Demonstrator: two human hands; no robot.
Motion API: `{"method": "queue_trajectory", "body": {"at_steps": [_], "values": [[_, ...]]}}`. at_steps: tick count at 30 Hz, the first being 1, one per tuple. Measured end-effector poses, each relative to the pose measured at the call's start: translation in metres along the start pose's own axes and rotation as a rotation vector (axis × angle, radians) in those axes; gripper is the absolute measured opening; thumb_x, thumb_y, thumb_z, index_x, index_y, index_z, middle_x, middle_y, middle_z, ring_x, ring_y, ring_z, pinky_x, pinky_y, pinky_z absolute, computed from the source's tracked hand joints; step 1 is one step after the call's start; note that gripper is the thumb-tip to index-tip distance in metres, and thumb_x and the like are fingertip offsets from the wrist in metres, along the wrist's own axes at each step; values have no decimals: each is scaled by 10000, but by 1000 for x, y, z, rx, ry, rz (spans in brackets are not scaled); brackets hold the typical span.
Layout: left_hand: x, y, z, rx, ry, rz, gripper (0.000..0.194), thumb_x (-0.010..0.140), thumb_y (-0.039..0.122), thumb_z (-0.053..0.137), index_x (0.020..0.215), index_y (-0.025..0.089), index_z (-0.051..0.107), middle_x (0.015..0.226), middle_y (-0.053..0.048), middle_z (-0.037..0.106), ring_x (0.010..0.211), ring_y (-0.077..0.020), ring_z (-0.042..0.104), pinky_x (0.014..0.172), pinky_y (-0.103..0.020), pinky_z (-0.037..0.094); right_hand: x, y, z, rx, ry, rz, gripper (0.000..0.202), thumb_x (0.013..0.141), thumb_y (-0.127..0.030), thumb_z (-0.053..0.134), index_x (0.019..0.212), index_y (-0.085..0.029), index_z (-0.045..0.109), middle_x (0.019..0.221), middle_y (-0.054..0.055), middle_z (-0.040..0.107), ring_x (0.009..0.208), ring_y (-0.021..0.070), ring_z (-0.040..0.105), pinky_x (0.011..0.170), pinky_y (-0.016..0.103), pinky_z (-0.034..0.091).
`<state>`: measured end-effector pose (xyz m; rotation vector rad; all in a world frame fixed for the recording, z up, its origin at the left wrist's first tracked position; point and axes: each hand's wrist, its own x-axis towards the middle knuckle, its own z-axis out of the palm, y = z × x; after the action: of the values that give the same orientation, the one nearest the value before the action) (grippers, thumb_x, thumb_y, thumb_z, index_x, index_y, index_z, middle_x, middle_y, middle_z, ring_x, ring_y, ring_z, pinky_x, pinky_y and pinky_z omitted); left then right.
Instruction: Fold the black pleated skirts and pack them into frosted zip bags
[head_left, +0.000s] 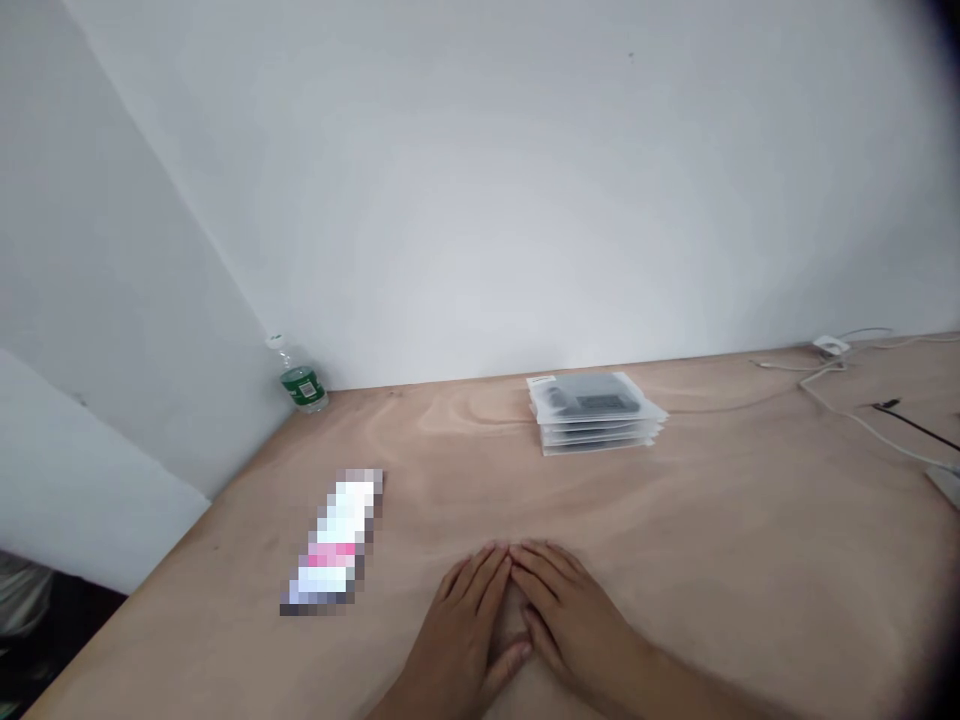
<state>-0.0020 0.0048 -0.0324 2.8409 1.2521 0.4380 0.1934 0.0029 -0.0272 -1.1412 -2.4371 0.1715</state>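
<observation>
My left hand (466,620) lies palm down on the wooden table (420,480) near its front, fingers stretched out flat. Beside it, my right hand (566,615) rests the same way, its fingertips meeting those of the left. Neither hand holds anything. Ahead of them and slightly right sits a stack of thin, clear-wrapped packages (596,415) with dark items inside. To the left of my hands lies a pixelated, bright-screened object (337,545), which looks like a phone.
A water bottle (302,388) with a green label leans in the back left corner against the wall (480,200). White cables (832,395) with a white plug (831,345) and a black cable (919,428) run along the right side.
</observation>
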Motion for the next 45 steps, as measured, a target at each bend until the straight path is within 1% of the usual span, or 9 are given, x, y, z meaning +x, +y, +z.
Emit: {"method": "queue_trajectory", "body": {"at_steps": [12, 15, 19, 24, 31, 36, 39, 41, 45], "values": [[-1, -7, -4, 7, 28, 64, 668, 848, 414, 492, 1407, 176, 214, 1394, -91, 403, 1247, -237, 402, 988, -387, 405, 9, -3, -9, 251, 41, 49, 352, 809, -148, 468, 1142, -194, 573, 1210, 70, 578, 1154, 191, 454, 1033, 388, 317], [2, -8, -9, -19, 9, 61, 643, 852, 400, 491, 1404, 201, 230, 1395, -76, 405, 1247, -234, 402, 988, -382, 408, 16, 6, -16, 675, 157, 289, 217, 756, -208, 567, 949, -227, 663, 1001, 46, 674, 986, 190, 567, 948, 369, 394], [4, -10, -11, -27, -3, 41, 614, 855, 388, 491, 1397, 226, 253, 1400, -63, 399, 1241, -233, 410, 980, -377, 418, 34, 49, -40, 974, 432, 745, 276, 767, -444, 545, 764, -185, 640, 620, 22, 634, 514, 139, 569, 524, 282, 481], [2, -9, -9, -14, 7, 47, 590, 854, 359, 501, 1386, 225, 283, 1398, -64, 401, 1238, -233, 414, 971, -387, 429, 59, 106, -71, 1096, 695, 1042, 371, 783, -525, 511, 845, -166, 580, 644, 15, 606, 423, 88, 517, 383, 211, 401], [0, -4, -8, -52, 44, 46, 541, 867, 303, 482, 1374, 229, 308, 1397, -73, 402, 1260, -235, 383, 988, -418, 408, 79, 117, -64, 1223, 818, 1143, 318, 863, -329, 521, 1133, -161, 518, 1114, 70, 559, 920, 184, 577, 764, 389, 496], [-3, -5, -5, -182, 9, 5, 520, 857, 292, 494, 1353, 243, 348, 1400, -69, 397, 1273, -241, 363, 1007, -454, 378, 81, 117, -64, 1312, 885, 1017, 315, 860, -330, 522, 1131, -169, 519, 1129, 69, 552, 934, 189, 571, 777, 391, 489], [-2, -7, -8, -454, 9, -119, 481, 837, 291, 518, 1307, 273, 418, 1381, -51, 425, 1269, -237, 371, 1034, -470, 333, 72, 110, -68, 1359, 863, 901, 199, 808, -304, 529, 989, -223, 546, 992, -2, 587, 823, 147, 577, 714, 306, 492], [3, -12, -12, -771, 63, -331, 455, 815, 322, 546, 1259, 250, 476, 1346, -64, 466, 1243, -239, 407, 1041, -459, 319, 65, 101, -70, 1385, 774, 835, 147, 730, -276, 521, 873, -245, 536, 853, -37, 591, 710, 128, 560, 639, 258, 478], [15, -35, -23, -1388, 177, -825, 490, 810, 492, 493, 1181, 172, 522, 1254, -123, 543, 1117, -237, 534, 929, -399, 433, 55, 78, -65, 1402, 389, 738, 84, 620, -233, 516, 700, -217, 499, 621, -54, 528, 527, 110, 476, 497, 222, 401]]}}
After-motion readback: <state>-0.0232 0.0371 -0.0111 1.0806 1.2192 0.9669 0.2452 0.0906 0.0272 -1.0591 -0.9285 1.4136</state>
